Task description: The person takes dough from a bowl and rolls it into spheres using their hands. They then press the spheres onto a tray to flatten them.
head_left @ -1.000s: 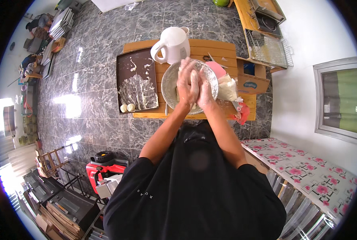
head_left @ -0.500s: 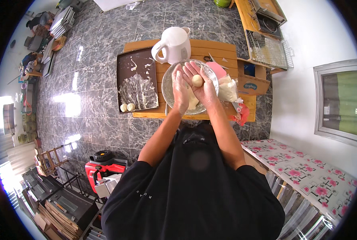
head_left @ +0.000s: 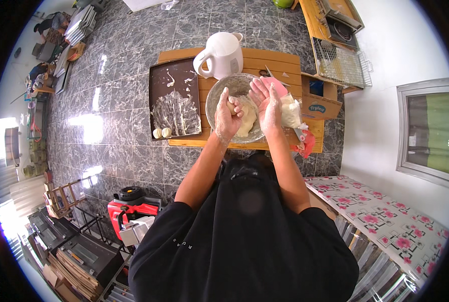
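Observation:
My left hand [head_left: 226,118], dusted with flour, curls over the left of the large metal bowl [head_left: 211,108], closed around a pale dough ball [head_left: 231,104]. Beside it, over the bowl's right, my right hand [head_left: 267,108] is open and holds nothing, palm turned inward. Soft dough [head_left: 245,127] lies in the bowl below. Left of the bowl, a dark greased tray [head_left: 173,76] bears two ridged dough pieces [head_left: 162,133]. A white kettle [head_left: 219,56] stands behind the bowl. At its right are a pink item [head_left: 278,86] and an open bag of white powder [head_left: 290,113].
The wooden table [head_left: 251,58] also bears scissors [head_left: 267,70] and red plastic [head_left: 306,141]. A cardboard box [head_left: 321,103] and wire rack [head_left: 335,60] stand right. A red machine [head_left: 124,214] is at lower left; two people [head_left: 53,25] are far left. A flowered surface [head_left: 385,216] runs along the right wall.
My hands have parted. The dough ball, seen on my right palm half a second ago, is now in my left hand, whose fingers have curled round it; my right hand has moved rightward.

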`<state>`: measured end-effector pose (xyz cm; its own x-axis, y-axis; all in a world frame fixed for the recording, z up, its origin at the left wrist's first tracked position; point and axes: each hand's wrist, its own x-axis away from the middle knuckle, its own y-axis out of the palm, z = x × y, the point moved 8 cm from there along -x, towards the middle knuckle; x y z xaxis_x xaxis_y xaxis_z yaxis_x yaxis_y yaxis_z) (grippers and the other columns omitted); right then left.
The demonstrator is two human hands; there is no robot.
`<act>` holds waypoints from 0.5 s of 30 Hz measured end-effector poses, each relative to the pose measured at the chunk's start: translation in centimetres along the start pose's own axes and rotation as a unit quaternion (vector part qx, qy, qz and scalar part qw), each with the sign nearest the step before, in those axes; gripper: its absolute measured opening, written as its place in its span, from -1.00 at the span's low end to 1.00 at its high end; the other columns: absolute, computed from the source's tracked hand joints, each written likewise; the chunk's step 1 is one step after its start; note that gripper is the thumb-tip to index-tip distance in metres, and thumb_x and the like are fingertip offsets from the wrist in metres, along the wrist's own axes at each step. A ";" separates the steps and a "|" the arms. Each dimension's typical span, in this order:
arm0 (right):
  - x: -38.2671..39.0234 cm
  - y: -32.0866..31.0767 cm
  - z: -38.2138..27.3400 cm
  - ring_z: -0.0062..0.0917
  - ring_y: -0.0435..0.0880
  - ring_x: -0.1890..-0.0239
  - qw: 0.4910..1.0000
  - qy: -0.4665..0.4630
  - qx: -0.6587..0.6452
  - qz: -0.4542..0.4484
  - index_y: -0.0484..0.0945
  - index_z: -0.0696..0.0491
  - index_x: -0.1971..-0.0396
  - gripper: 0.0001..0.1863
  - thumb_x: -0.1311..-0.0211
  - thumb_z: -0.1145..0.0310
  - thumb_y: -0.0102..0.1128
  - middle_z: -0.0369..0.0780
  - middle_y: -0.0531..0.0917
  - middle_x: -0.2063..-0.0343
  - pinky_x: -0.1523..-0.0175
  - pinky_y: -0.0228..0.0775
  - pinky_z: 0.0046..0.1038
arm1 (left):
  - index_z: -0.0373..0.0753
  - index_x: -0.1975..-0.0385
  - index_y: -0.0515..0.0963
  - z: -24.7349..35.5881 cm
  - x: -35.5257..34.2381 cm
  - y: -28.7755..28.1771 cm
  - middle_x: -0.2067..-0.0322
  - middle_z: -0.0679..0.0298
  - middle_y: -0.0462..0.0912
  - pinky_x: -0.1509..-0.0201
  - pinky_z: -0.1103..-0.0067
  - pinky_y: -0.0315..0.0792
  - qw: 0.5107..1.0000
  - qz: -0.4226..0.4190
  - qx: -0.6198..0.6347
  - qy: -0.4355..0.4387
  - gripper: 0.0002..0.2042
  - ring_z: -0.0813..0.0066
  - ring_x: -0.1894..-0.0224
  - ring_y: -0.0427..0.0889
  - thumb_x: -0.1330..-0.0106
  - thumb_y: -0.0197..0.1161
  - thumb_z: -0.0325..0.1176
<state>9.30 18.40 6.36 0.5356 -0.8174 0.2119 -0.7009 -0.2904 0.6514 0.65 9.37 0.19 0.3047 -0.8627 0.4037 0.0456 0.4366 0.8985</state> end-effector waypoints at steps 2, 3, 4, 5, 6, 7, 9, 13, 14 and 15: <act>0.2 -1.1 1.6 -0.33 0.47 -0.19 1.000 0.028 0.007 0.012 0.26 0.24 -0.21 -0.42 -0.47 0.04 -0.20 -0.04 0.49 -0.12 -0.30 0.28 -0.30 | -0.15 0.51 0.43 0.1 0.0 0.9 0.49 0.30 0.51 0.43 0.62 0.39 0.997 -0.065 -0.043 -0.006 -0.69 0.54 0.45 0.50 -0.43 0.07 -0.11; 0.3 -1.4 3.3 -0.36 0.48 -0.18 0.997 0.081 0.007 0.000 0.29 0.21 -0.19 -0.44 -0.47 0.04 -0.20 -0.07 0.50 -0.12 -0.28 0.29 -0.30 | -0.15 0.51 0.43 -0.3 0.4 2.2 0.49 0.30 0.51 0.43 0.62 0.39 0.997 -0.065 -0.043 -0.008 -0.69 0.54 0.45 0.50 -0.43 0.07 -0.11; 0.5 -1.6 4.6 -0.38 0.48 -0.16 0.991 0.132 0.006 -0.010 0.32 0.19 -0.17 -0.46 -0.47 0.05 -0.20 -0.09 0.50 -0.11 -0.26 0.30 -0.30 | -0.20 0.52 0.45 0.4 1.1 4.2 0.50 0.28 0.52 0.37 0.62 0.40 0.982 -0.007 -0.171 0.085 -0.63 0.54 0.45 0.50 -0.46 0.00 -0.09; 0.6 -1.5 4.8 -0.38 0.48 -0.16 0.992 0.129 0.006 -0.010 0.32 0.19 -0.17 -0.46 -0.47 0.05 -0.20 -0.09 0.50 -0.11 -0.26 0.30 -0.30 | -0.26 0.53 0.48 1.6 1.9 5.5 0.52 0.27 0.54 0.31 0.62 0.41 0.938 0.051 -0.293 0.178 -0.57 0.53 0.46 0.51 -0.49 -0.07 -0.06; 1.4 -0.3 5.5 -0.39 0.48 -0.16 0.980 0.179 -0.083 -0.036 0.35 0.18 -0.15 -0.48 -0.47 0.05 -0.20 -0.11 0.50 -0.11 -0.26 0.30 -0.30 | -0.35 0.49 0.55 2.1 2.3 7.5 0.45 0.22 0.60 0.19 0.62 0.43 0.907 -0.027 -0.352 0.231 -0.50 0.55 0.44 0.52 -0.51 -0.12 -0.07; 2.0 1.0 6.1 -0.41 0.47 -0.17 0.957 0.226 -0.171 -0.061 0.37 0.17 -0.13 -0.50 -0.47 0.06 -0.21 -0.13 0.50 -0.10 -0.26 0.30 -0.30 | -0.35 0.49 0.55 2.2 2.6 7.9 0.45 0.22 0.60 0.19 0.62 0.43 0.907 -0.027 -0.352 0.231 -0.50 0.55 0.44 0.52 -0.51 -0.12 -0.07; 2.0 2.4 5.5 -0.41 0.49 -0.13 0.959 0.198 -0.169 -0.115 0.40 0.14 -0.07 -0.53 -0.47 0.06 -0.22 -0.17 0.54 -0.04 -0.26 0.31 -0.31 | -0.38 0.43 0.59 2.1 3.1 8.7 0.43 0.21 0.64 0.16 0.60 0.44 0.916 -0.038 -0.338 0.211 -0.51 0.54 0.38 0.57 -0.51 -0.12 -0.08; 1.5 2.0 5.6 -0.38 0.50 -0.11 0.961 0.209 -0.166 -0.068 0.40 0.12 -0.08 -0.57 -0.49 0.13 -0.26 -0.17 0.54 -0.01 -0.26 0.30 -0.33 | -0.33 0.29 0.63 3.1 3.8 9.7 0.33 0.17 0.68 0.08 0.54 0.45 0.822 -0.041 -0.504 0.262 -0.60 0.42 0.26 0.63 -0.48 -0.08 -0.16; 1.6 1.7 5.8 -0.37 0.49 -0.12 0.958 0.228 -0.171 -0.035 0.40 0.12 -0.09 -0.58 -0.49 0.16 -0.28 -0.16 0.55 -0.02 -0.27 0.30 -0.33 | -0.33 0.29 0.63 3.1 3.5 9.9 0.33 0.17 0.68 0.08 0.54 0.45 0.822 -0.041 -0.504 0.262 -0.60 0.42 0.26 0.63 -0.48 -0.08 -0.16; 1.4 1.3 6.4 -0.37 0.49 -0.12 0.958 0.229 -0.170 -0.035 0.40 0.12 -0.09 -0.58 -0.49 0.16 -0.28 -0.16 0.55 -0.02 -0.27 0.30 -0.33 | -0.29 0.22 0.62 3.3 3.8 11.5 0.20 0.14 0.65 -0.06 0.44 0.39 0.732 -0.072 -0.593 0.329 -0.65 0.31 0.12 0.59 -0.45 -0.04 -0.17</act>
<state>6.14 13.65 2.87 0.7808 -0.4758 0.4048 -0.5028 -0.0941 0.8592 -0.79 10.26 12.65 0.5899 -0.7822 -0.2006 0.7966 0.6044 -0.0142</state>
